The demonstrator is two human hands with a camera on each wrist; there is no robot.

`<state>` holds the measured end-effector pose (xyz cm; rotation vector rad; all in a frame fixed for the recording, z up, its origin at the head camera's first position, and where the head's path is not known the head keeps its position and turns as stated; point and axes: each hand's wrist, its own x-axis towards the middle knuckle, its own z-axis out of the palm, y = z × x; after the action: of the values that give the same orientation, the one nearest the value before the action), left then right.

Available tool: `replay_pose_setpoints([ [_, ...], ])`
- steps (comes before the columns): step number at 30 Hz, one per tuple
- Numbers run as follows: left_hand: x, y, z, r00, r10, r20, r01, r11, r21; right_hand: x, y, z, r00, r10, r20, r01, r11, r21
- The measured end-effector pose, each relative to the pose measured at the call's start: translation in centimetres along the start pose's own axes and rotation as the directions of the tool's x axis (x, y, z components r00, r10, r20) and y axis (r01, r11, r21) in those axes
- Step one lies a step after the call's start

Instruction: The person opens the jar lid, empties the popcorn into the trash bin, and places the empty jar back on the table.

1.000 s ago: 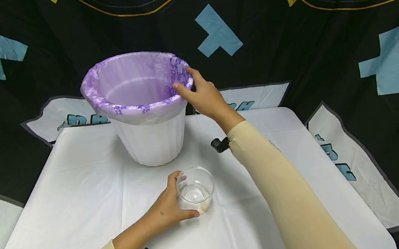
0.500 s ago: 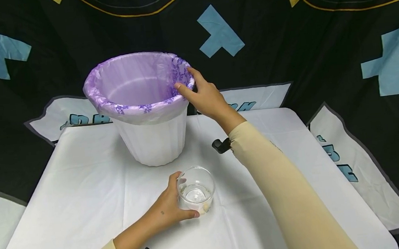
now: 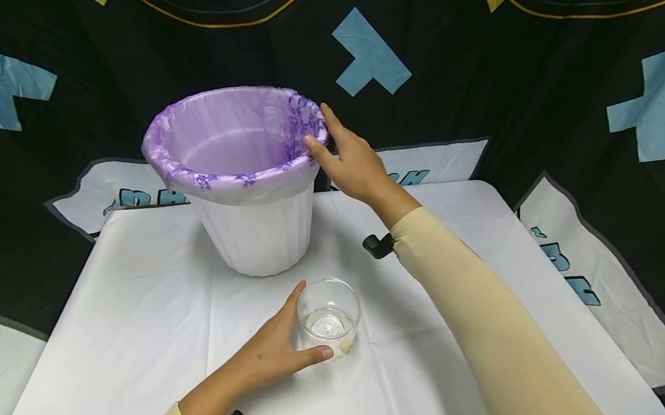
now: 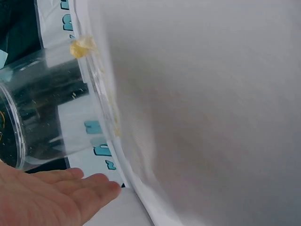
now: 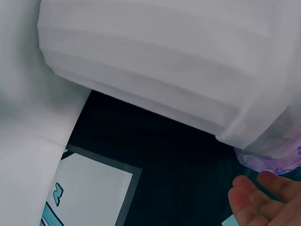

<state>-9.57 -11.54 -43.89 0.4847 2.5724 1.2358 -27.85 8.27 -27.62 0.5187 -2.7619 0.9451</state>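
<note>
A clear cup [image 3: 329, 310] stands upright on the white table, with small pale yellow bits [image 4: 82, 47] at its base. My left hand [image 3: 274, 351] lies just left of the cup, thumb and fingers spread and loosely straight; in the left wrist view a gap shows between fingers and cup. Behind stands a white bin [image 3: 254, 231] lined with a purple-patterned plastic bag [image 3: 225, 134] folded over its rim. My right hand [image 3: 355, 162] is at the bin's right rim, fingers spread. In the right wrist view its fingers look apart from the bag's edge.
A white cloth covers the table [image 3: 141, 329]. Its far edge runs behind the bin, where a black curtain [image 3: 446, 79] with blue tape hangs. White printed panels [image 3: 608, 302] flank the table. A dark wrist strap piece [image 3: 379, 246] juts from the right sleeve.
My left fingers have loosened from around the cup and spread away from it. My right hand has eased off the bin's rim slightly to the right. Cup and bin stay put.
</note>
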Motion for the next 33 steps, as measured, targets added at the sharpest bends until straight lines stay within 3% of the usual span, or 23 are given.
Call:
replay_pose_setpoints([
  [3,-0.3,0.0,-0.4,0.998,0.058,-0.011,-0.058,0.998,0.020,-0.5,0.0,-0.2,1.000,-0.025,-0.018,0.025,1.000,-0.012],
  [7,-0.7,-0.1,-0.8,0.986,0.147,-0.083,-0.136,0.983,0.124,-1.3,0.2,-0.4,0.998,-0.046,-0.031,0.045,0.998,-0.040],
  [13,-1.0,-0.4,-1.8,0.961,0.211,-0.178,-0.158,0.949,0.273,-2.9,1.3,-0.3,0.998,-0.062,-0.029,0.059,0.995,-0.080],
  [20,-1.2,-0.9,-2.7,0.956,0.202,-0.214,-0.119,0.930,0.347,-4.3,2.7,0.0,0.998,-0.066,-0.014,0.063,0.988,-0.144],
  [28,-1.6,-1.8,-3.6,0.956,0.179,-0.232,-0.092,0.934,0.345,-5.9,4.2,0.7,0.997,-0.072,-0.011,0.068,0.975,-0.212],
  [33,-1.8,-2.2,-4.0,0.952,0.177,-0.252,-0.077,0.929,0.363,-6.9,5.4,1.1,0.997,-0.071,-0.001,0.067,0.950,-0.305],
])
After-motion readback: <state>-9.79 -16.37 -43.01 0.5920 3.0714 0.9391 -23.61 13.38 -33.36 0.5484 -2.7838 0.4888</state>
